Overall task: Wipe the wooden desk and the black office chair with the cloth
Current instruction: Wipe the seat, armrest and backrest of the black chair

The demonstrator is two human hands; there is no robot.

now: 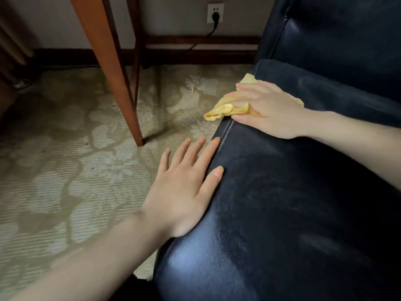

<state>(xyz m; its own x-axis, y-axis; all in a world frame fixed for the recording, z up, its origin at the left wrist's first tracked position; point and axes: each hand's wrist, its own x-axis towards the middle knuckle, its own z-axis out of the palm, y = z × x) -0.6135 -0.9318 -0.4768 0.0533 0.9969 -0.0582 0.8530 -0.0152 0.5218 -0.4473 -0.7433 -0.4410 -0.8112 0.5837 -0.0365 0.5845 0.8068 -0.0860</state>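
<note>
The black office chair [293, 203] fills the right half of the view, its leather seat edge running diagonally. A yellow cloth [221, 110] lies bunched at the seat's far left edge, partly hanging over it. My right hand [267, 109] presses flat on the cloth, fingers pointing left and nearly straight. My left hand [184, 192] rests with straight spread fingers against the chair's left side edge, thumb on the seat top. Of the wooden desk, only a slanted reddish-brown leg [112, 68] shows, at upper left.
A patterned beige carpet [65, 170] covers the floor on the left. A white wall socket [215, 13] with a black plug and cable sits on the back wall. A dark wooden crossbar [201, 40] runs low along the wall.
</note>
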